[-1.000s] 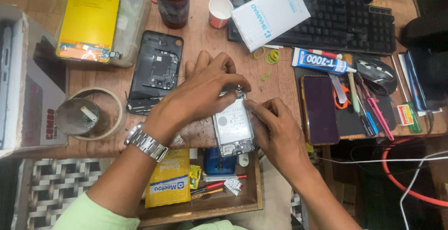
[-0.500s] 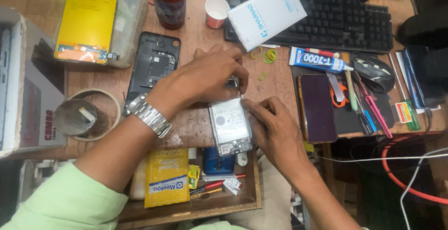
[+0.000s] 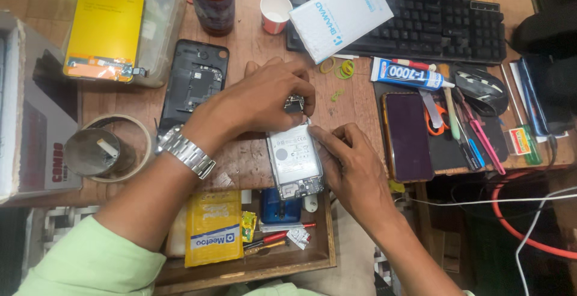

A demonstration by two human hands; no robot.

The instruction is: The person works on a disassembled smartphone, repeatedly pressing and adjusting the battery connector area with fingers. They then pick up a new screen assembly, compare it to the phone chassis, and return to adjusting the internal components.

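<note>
Opened phone held at the tabletop edge.
Left hand pinches a small part at its upper end; right hand curls closed, steadying its right side.

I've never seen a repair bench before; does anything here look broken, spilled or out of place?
Nothing is spilled. The silver opened phone between the left hand and right hand has no back cover, its insides bare. A black phone shell lies apart, also stripped. The wooden drawer hangs open, cluttered.
</note>
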